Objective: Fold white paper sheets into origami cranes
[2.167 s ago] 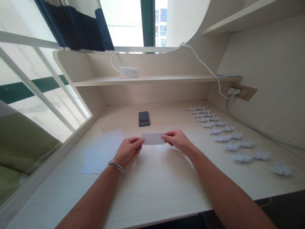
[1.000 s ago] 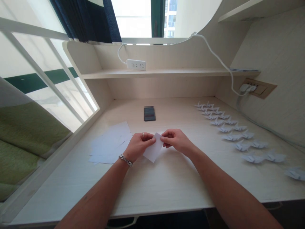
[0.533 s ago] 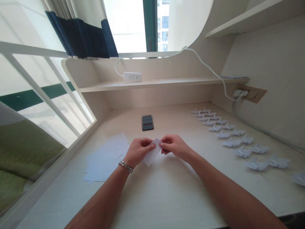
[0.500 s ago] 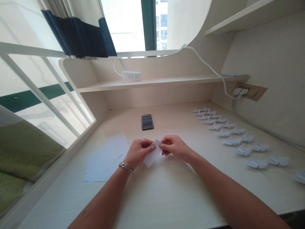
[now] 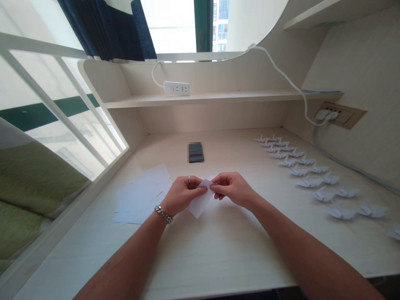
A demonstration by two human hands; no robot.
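Observation:
A small piece of folded white paper point(image 5: 199, 204) is held between my two hands just above the desk. My left hand point(image 5: 181, 193), with a ring and a chain bracelet, pinches its left side under the thumb. On the other side, my right hand point(image 5: 233, 188) grips the upper right edge between thumb and fingers. Part of the paper is hidden by the fingertips. Left of my left hand lies a loose spread of white paper sheets point(image 5: 140, 191). Rows of white folded paper cranes point(image 5: 308, 182) stand along the right side of the desk.
Behind my hands a dark, blurred-out flat object point(image 5: 196, 152) lies on the desk point(image 5: 218, 254). A power strip point(image 5: 176, 88) rests on the shelf at the back. Its white cable point(image 5: 278, 71) runs to a wall socket point(image 5: 343, 115). White rails point(image 5: 59, 108) border the left side.
The view has tilted down slightly and shifted a little left. Both hands keep their pinch on the folded paper, with only slight finger movement.

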